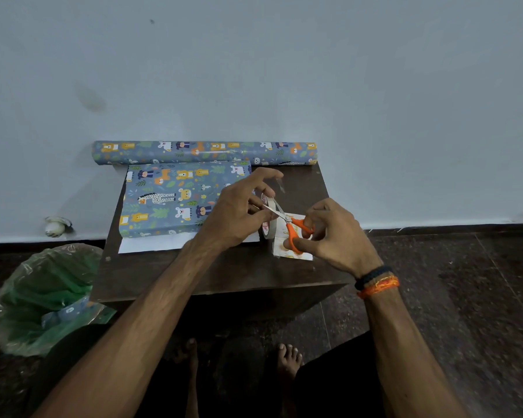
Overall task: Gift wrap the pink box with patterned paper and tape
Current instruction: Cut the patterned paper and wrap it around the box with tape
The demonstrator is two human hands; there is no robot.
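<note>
Pale blue wall [284, 70] rises behind a small dark wooden table [169, 273] standing on a dark speckled floor [465, 282]. Over the table the left hand [239, 212] holds a tape roll [267, 224] upright on its edge, its raised thumb and fingers pinching a clear strip of tape [280, 184] pulled up from the roll. Just right of that grip, the right hand [335, 236] has thumb and fingers through the orange handles of the scissors [290, 224], the blades parted around the strip between roll and fingertips. Under the scissors lies a small pale scrap of paper [293, 251]. Left of the tape grip rests the box [178, 200], covered in blue animal-patterned paper (no pink shows), with a white margin of paper [151, 244] poking out along its near edge. Beyond both hands, against the wall, lies the matching wrapping paper roll [204, 152]. Far left of the grip, on the floor, sits a bin lined with a green bag [43, 300].
</note>
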